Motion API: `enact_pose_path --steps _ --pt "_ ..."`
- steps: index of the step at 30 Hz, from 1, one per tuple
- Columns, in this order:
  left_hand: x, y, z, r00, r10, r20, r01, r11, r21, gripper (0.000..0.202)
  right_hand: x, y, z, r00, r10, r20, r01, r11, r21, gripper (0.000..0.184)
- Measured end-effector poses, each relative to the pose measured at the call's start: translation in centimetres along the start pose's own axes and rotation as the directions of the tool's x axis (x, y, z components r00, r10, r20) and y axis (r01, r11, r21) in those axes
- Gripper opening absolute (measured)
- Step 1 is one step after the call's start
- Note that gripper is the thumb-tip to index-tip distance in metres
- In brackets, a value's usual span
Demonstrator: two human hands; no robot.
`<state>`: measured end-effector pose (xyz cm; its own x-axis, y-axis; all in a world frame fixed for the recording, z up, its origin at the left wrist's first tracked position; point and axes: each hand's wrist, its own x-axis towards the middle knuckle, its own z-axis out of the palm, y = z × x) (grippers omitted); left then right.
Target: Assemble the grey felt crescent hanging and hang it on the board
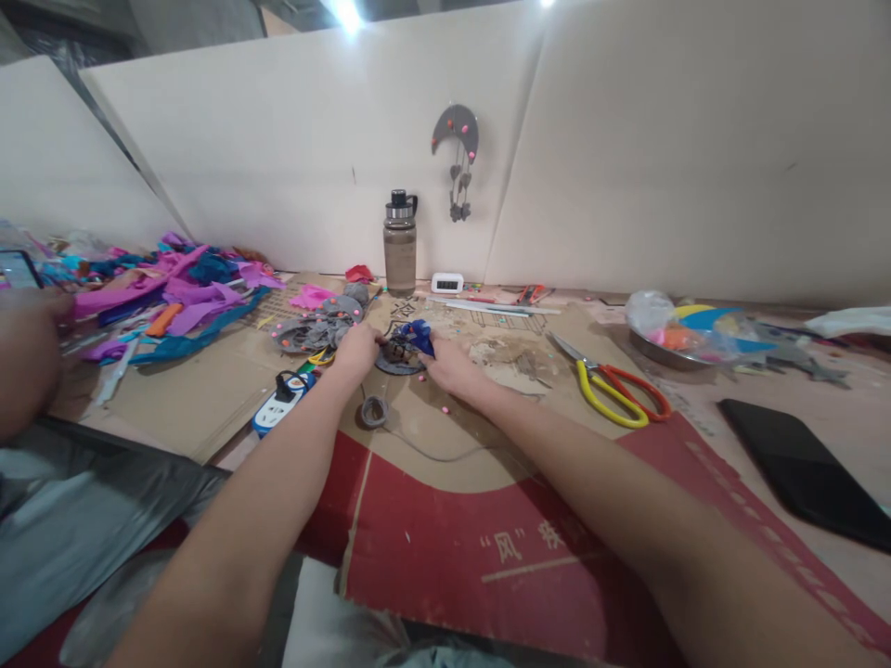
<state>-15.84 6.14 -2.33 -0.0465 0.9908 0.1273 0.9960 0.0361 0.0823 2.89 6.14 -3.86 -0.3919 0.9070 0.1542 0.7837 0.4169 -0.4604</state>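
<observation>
Both my arms reach forward over flattened cardboard (445, 436). My left hand (356, 351) is curled shut at the left rim of a small dark grey round piece (399, 364). My right hand (451, 366) is closed in a pinch on a blue scrap of fabric (420, 336) that sits on top of that round piece. What lies under the blue scrap is too small to make out. A small grey ring (374, 411) with a thin wire lies just in front of my left wrist.
Yellow and orange scissors (613, 385) lie to the right, a black phone (807, 473) further right. A water bottle (400, 243) stands at the back wall. Coloured fabric scraps (181, 292) pile at left, near another person's hand (28, 357). A white-blue power strip (282, 401) lies left.
</observation>
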Motion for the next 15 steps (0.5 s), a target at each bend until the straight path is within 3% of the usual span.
enact_pose_path --steps 9,15 --pt "-0.36 0.37 -0.52 1.0 -0.014 0.017 0.014 1.0 -0.017 0.039 -0.21 -0.23 -0.14 1.0 0.014 0.007 -0.014 0.998 -0.064 0.026" --pt "-0.03 0.29 -0.33 0.999 -0.015 0.028 0.016 1.0 -0.005 0.039 -0.28 -0.01 -0.14 1.0 0.003 -0.004 -0.003 1.0 -0.021 0.025"
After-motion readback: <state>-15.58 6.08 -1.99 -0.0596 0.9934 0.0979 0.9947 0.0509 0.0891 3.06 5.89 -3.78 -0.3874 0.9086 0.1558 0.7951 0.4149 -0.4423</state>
